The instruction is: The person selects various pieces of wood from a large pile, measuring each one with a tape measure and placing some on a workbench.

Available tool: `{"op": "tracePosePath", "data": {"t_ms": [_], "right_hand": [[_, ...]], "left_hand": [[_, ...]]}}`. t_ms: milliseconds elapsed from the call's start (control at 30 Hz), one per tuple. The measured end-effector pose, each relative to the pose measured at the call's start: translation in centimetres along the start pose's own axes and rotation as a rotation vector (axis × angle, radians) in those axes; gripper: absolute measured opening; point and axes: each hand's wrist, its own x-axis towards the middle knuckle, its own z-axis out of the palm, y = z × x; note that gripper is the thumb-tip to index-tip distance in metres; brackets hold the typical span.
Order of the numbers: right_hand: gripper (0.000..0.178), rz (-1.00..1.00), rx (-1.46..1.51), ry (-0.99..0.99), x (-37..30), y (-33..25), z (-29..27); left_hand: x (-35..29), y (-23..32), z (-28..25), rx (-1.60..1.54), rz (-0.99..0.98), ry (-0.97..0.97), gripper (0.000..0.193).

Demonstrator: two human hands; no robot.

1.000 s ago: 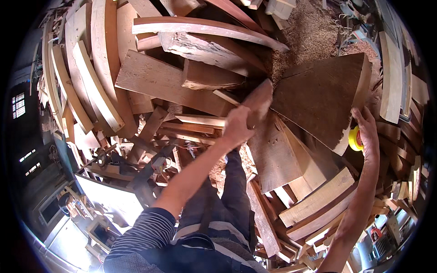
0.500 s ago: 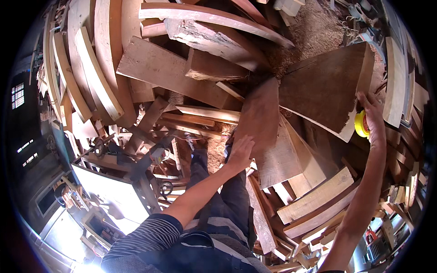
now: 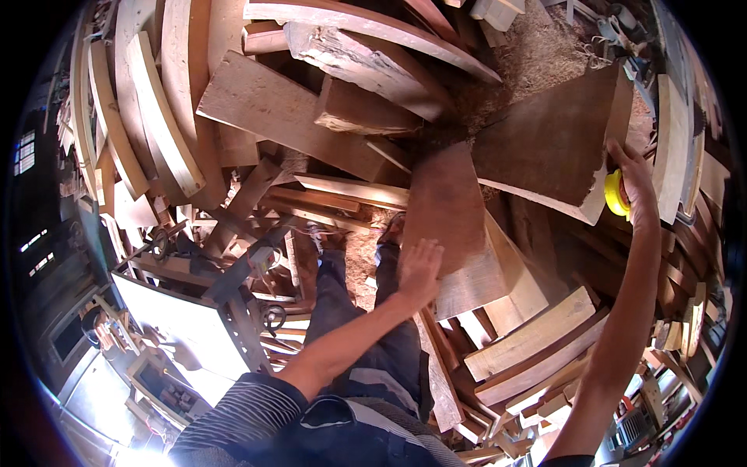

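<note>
A reddish-brown wooden board point(image 3: 445, 204) stands tilted in front of my legs. My left hand point(image 3: 421, 274) grips it at its near left edge, fingers over the face; the thumb is hidden. At the right, a yellow tape measure point(image 3: 616, 193) sits in my right hand point(image 3: 636, 185), its fingers closed round it. Those fingertips reach the right edge of a wide, dark wooden slab point(image 3: 545, 136) with a rough end. No drawn-out tape blade can be made out. A paler block point(image 3: 471, 284) lies under the near end of the held board.
Curved timber pieces point(image 3: 159, 117) lean at the left, and more curved pieces point(image 3: 537, 331) lie stacked at the near right. Sawdust point(image 3: 537, 54) covers the ground at the back. A machine with a handwheel point(image 3: 274, 316) and a bright white panel point(image 3: 183, 327) stand at my left.
The held board has swung, its near end shifting to the right, with my left hand moving slightly right and nearer. My right hand stays at the slab's edge with the tape measure.
</note>
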Motion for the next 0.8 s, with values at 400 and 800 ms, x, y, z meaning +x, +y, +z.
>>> {"op": "tracePosePath", "data": {"t_ms": [400, 800], "right_hand": [[0.058, -0.072, -0.136, -0.014, 2.0, -6.0, 3.0], [0.056, -0.125, -0.319, -0.006, 6.8, -11.4, 7.3]], "left_hand": [[-2.9, 6.0, 9.0, 0.006, 0.174, -0.105, 0.05], [2.6, -14.6, -0.6, -0.321, -0.301, -0.018, 0.05]]}}
